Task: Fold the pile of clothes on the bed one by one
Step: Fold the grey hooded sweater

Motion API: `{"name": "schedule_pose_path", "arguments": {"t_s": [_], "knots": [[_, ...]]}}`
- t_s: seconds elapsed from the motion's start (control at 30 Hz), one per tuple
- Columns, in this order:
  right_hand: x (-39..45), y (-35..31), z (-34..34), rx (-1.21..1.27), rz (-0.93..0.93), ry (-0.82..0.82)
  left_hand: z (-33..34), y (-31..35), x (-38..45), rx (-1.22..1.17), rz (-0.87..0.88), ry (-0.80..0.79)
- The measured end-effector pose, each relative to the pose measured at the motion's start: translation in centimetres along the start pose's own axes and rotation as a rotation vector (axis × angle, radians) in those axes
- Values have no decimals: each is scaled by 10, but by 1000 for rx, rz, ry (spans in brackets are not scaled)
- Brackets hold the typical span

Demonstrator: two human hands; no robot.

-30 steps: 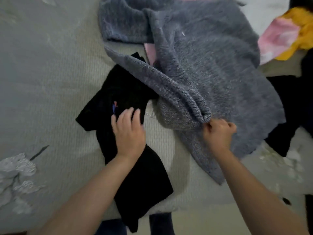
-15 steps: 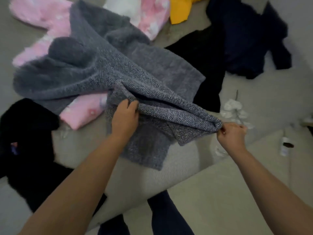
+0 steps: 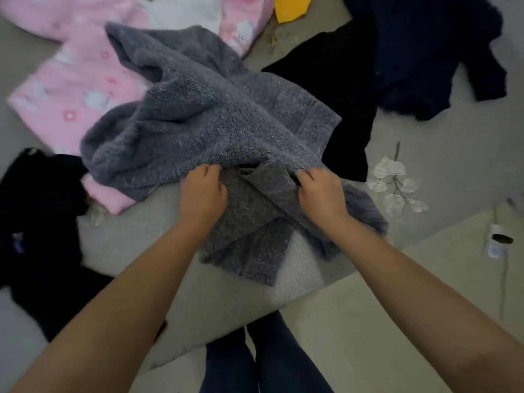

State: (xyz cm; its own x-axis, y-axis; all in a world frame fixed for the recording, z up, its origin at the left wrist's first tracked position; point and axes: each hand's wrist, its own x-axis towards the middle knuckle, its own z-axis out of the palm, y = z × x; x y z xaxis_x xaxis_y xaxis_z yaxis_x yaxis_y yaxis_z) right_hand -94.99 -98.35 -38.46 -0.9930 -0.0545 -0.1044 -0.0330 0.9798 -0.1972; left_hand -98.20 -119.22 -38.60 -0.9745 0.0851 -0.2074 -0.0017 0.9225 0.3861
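A grey knitted sweater [image 3: 204, 120] lies crumpled near the bed's corner, its lower part hanging over the edge. My left hand [image 3: 202, 191] grips a fold of the grey knit at the near edge. My right hand [image 3: 321, 191] grips the same sweater a short way to the right. Both sets of fingers are curled into the fabric. A pink printed garment [image 3: 76, 92] lies partly under the sweater at the left.
A black garment [image 3: 39, 222] lies at the left on the grey bedspread [image 3: 442, 154]. Another black piece [image 3: 346, 89] and a dark navy garment [image 3: 425, 49] lie at the back right, a yellow cloth [image 3: 290, 7] at the top. A small bottle [image 3: 494, 242] stands on the floor.
My hands have come closer together on the grey sweater, bunching it toward the bed's corner. Earlier my left hand left the black garment and took hold of the sweater.
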Motion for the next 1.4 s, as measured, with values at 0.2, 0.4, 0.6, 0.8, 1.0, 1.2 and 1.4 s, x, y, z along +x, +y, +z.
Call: {"name": "schedule_pose_path", "arguments": {"t_s": [0.2,0.4,0.6,0.8,1.0,1.2,1.4], "knots": [[71,-70,44,18,11,-86,-19,-71,-36,61,-109,-23],[77,-70,44,-85,-11,-11,-20,-97,-53,98,-163,-62],[12,-68,-3,185,-182,33,-2,-69,-38,7,-153,-39],[-52,-33,-4,230,5,-244,12,-53,-51,-75,-63,-38],[-49,-51,-34,338,-150,-362,-65,-45,-67,-224,89,346],[-45,-25,-95,897,50,-581,-134,46,0,-136,460,198],[-102,47,-81,1559,637,-342,-96,193,25,-152,945,-134]]}}
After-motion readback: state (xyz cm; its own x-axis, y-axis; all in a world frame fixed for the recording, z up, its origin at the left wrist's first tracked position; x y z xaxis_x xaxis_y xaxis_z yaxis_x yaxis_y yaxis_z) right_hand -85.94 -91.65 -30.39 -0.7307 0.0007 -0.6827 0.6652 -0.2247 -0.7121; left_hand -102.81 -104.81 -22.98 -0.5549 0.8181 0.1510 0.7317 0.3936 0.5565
